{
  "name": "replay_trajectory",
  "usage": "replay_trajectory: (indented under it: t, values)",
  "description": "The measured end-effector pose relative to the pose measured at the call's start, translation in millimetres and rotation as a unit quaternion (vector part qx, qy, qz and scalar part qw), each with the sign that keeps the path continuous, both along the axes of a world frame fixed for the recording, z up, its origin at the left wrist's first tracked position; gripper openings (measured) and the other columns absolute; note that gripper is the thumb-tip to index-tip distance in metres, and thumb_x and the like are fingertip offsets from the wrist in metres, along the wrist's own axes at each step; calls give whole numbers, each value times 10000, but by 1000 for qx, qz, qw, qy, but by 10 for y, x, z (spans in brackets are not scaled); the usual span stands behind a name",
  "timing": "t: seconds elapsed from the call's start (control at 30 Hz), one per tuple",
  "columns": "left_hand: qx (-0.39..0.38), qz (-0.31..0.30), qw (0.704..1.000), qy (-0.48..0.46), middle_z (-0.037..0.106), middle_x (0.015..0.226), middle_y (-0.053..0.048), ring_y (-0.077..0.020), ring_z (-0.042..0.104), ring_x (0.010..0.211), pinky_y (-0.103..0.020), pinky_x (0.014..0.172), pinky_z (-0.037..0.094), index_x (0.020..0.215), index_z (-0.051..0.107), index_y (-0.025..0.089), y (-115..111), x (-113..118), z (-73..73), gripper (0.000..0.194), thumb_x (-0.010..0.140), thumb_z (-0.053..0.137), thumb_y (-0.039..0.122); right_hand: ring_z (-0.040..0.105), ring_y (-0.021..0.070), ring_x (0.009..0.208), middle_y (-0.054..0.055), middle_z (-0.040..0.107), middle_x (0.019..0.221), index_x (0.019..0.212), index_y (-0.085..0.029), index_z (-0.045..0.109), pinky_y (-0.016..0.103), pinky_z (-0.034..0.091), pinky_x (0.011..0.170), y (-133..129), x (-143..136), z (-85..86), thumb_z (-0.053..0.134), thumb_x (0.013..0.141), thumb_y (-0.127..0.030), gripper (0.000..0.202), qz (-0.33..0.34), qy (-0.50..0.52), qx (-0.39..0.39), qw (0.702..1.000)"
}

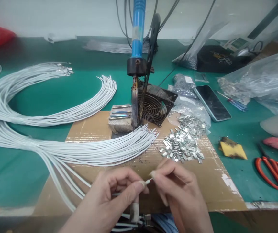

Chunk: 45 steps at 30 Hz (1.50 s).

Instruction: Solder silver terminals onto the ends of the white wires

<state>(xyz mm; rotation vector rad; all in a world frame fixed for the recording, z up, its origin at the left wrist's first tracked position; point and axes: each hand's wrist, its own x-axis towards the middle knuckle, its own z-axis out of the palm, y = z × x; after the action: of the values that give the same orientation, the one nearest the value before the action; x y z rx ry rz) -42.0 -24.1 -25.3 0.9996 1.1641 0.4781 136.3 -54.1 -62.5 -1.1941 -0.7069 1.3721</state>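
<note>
Between thumb and forefinger, my left hand [116, 194] pinches a white cable [148, 182] near its end. A finger of this hand wears a pale wrap. My right hand [180, 189] is closed in a pinch at the cable's thin stripped tip; its fingertips hide the very end. Just beyond both hands lies a bundle of white cables [105, 152], their dark-tipped ends pointing right. A pile of small silvery metal connectors [184, 139] lies on the cardboard [216, 184] beyond my right hand. Past the bundle, a blue-handled soldering iron [138, 32] hangs tip down.
Beside the iron stand a block with metal rods [120, 118] and a black fan [153, 105]. To the right lie a phone [213, 103], a screwdriver [236, 104], a blackened yellow sponge [233, 149] and red-handled pliers [272, 171]. More white cables [63, 115] curve at left.
</note>
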Motion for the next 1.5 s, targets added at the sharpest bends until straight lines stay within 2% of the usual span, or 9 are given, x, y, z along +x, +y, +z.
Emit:
replay_trajectory:
  t: [0.07,0.2,0.33,0.5,0.73,0.93,1.07,1.27,1.5]
  values:
    - [-5,20,1000,8,648,668,17,-105,465,592,-224,546,305,757,745,166,3,11,11,333,916,751,458,423,76,531,-57,502,591,682,-244,739,187,364,509,27,38,-46,858,877,-442,303,-27,1,9,1000]
    - [-29,48,998,2,596,630,56,-45,329,452,-216,459,192,766,688,172,10,30,35,401,894,770,542,498,66,504,-18,609,640,809,-256,866,172,403,474,14,-9,-46,861,881,-422,181,-36,-33,8,999]
    - [-24,68,997,-20,498,532,96,-47,342,445,-189,467,219,745,669,170,17,32,37,419,874,808,544,497,86,524,-27,588,588,874,-311,907,182,478,526,-12,-158,61,845,860,-333,67,-32,-52,5,998]
    - [-17,53,997,-50,505,526,93,-46,352,435,-179,447,216,766,670,173,19,14,-28,389,885,821,511,580,103,607,-5,708,706,784,-335,901,186,457,545,19,-224,134,820,821,-251,123,-31,-73,16,997]
    - [-13,87,996,-6,493,510,88,-61,376,470,-186,478,239,736,667,167,-7,63,16,413,849,839,525,587,111,605,-19,692,665,740,-342,883,199,429,549,10,-225,129,808,817,-248,143,-34,-95,17,995]
    - [-8,98,995,-13,498,521,81,-75,404,506,-187,507,280,707,668,164,-10,100,24,403,817,871,494,599,115,609,-22,695,677,703,-321,845,199,446,571,0,-227,120,785,819,-244,152,-43,-117,23,992]
    - [-13,106,994,-18,522,521,77,-80,425,518,-181,517,309,707,676,167,-8,102,15,387,803,893,473,619,123,622,-12,719,701,755,-342,878,208,463,581,-19,-211,104,779,829,-248,155,-38,-119,24,992]
    - [-11,111,994,-13,523,530,78,-83,431,529,-184,526,316,695,672,170,-10,112,34,376,798,899,451,621,135,618,14,720,697,813,-337,910,230,465,576,-40,-187,100,806,824,-265,127,-34,-106,17,994]
    - [-10,112,993,-25,531,547,68,-97,429,546,-207,534,301,681,655,183,-13,119,13,389,778,910,460,534,93,558,-10,643,641,721,-282,889,207,378,513,-17,-150,151,846,748,-232,71,-11,-47,-28,998]
